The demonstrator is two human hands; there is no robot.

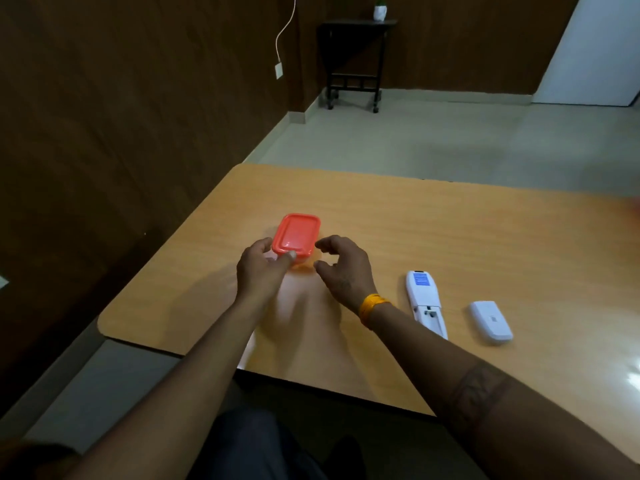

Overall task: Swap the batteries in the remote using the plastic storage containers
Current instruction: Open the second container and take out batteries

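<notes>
On the table, left of centre: task items laid out as below.

Container: small plastic storage container (296, 237) with a red-orange lid, lid seated on top; it sits on the wooden table (450, 230), at about 10 o'clock from the table's middle. Contents not visible.

Left hand: left hand (259, 268) at the container's 7 o'clock corner; thumb tip pressed against the near lid edge, fingers curled round the left side, so it grips the container.

Right hand: right hand (341, 266) just at 4 o'clock of the container, fingers and thumb curved in a loose claw with a narrow gap between them, holding nothing; whether the fingertips touch the container's right edge cannot be told.

Wristband: yellow wristband (370, 306) on the right wrist.

Remote: white remote (426, 303) lying face down on the table at 3 o'clock of the right hand, well apart from the container; battery bay uncovered at its near end, a blue label at its far end. Whether batteries sit in the bay cannot be told.

Battery cover: white battery cover (491, 321) lying flat at 3 o'clock of the remote, near it, not touching.

Surroundings: dark side table (356, 57) on castors at 12 o'clock against the far wall, a small potted plant (380, 8) on its top; white cable (285, 32) hanging to a wall socket at 11 o'clock.
</notes>
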